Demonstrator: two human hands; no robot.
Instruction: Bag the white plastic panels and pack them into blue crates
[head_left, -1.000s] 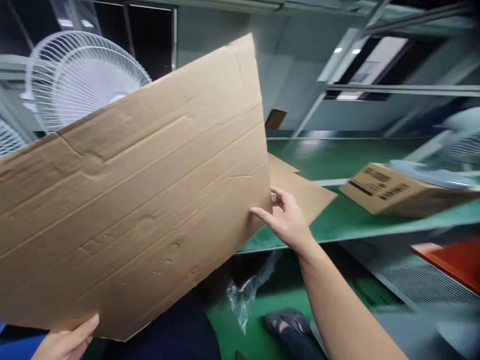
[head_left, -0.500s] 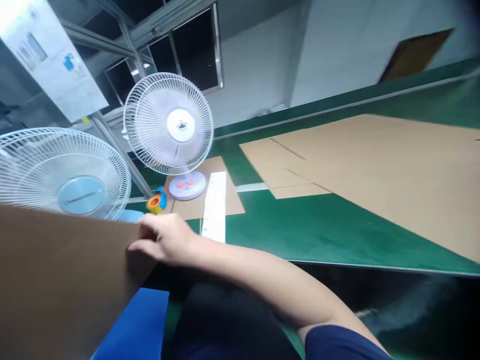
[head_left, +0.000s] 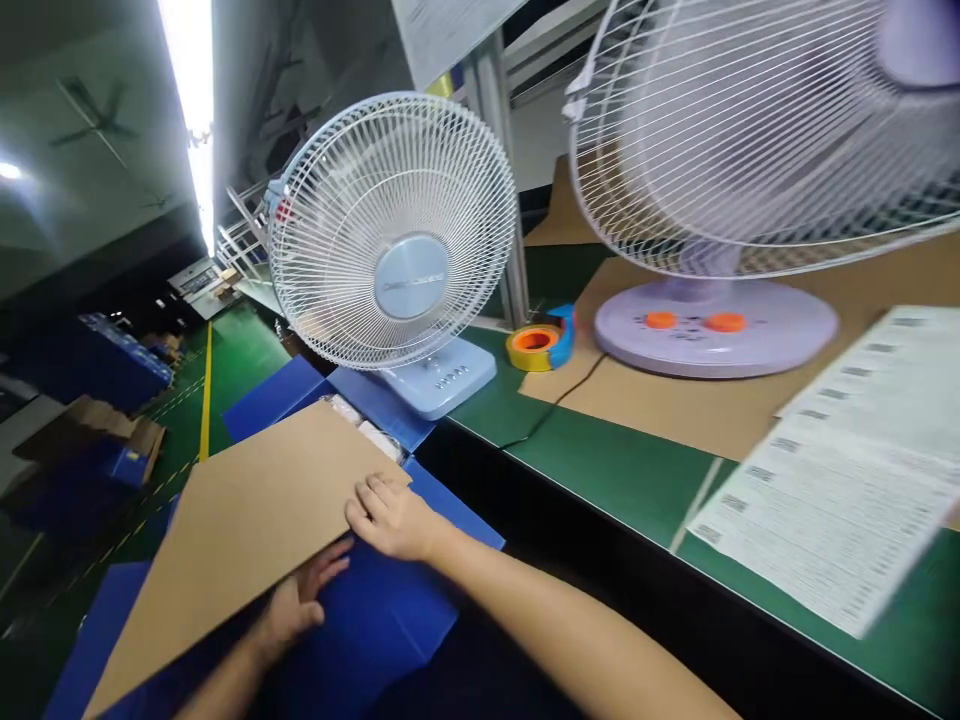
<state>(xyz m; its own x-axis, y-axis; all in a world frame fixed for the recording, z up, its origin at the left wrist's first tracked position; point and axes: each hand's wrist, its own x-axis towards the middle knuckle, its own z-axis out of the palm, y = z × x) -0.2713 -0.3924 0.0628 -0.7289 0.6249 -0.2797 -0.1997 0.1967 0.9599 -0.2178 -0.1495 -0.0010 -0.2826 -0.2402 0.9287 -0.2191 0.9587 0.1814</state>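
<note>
A flat brown cardboard sheet (head_left: 255, 510) lies tilted over an open blue box (head_left: 367, 610), whose flaps stick out around it. White wrapped items (head_left: 381, 440) show past the sheet's far edge. My right hand (head_left: 394, 515) grips the sheet's right corner with curled fingers. Below the sheet's near edge, my left hand (head_left: 296, 600) has its fingers spread and is partly under the cardboard. Whether its fingertips touch the sheet is hard to tell.
On the green table (head_left: 480, 410) stand a blue fan (head_left: 412, 275) and a lilac fan (head_left: 712, 330). Between them lies a tape roll in a dispenser (head_left: 536, 345). A printed paper (head_left: 832, 470) lies at the right. Other boxes (head_left: 82, 450) stand on the floor at the far left.
The view has swung left. The sheet in my right hand has come down from upright to lie over the blue box, and my left hand has come into view.
</note>
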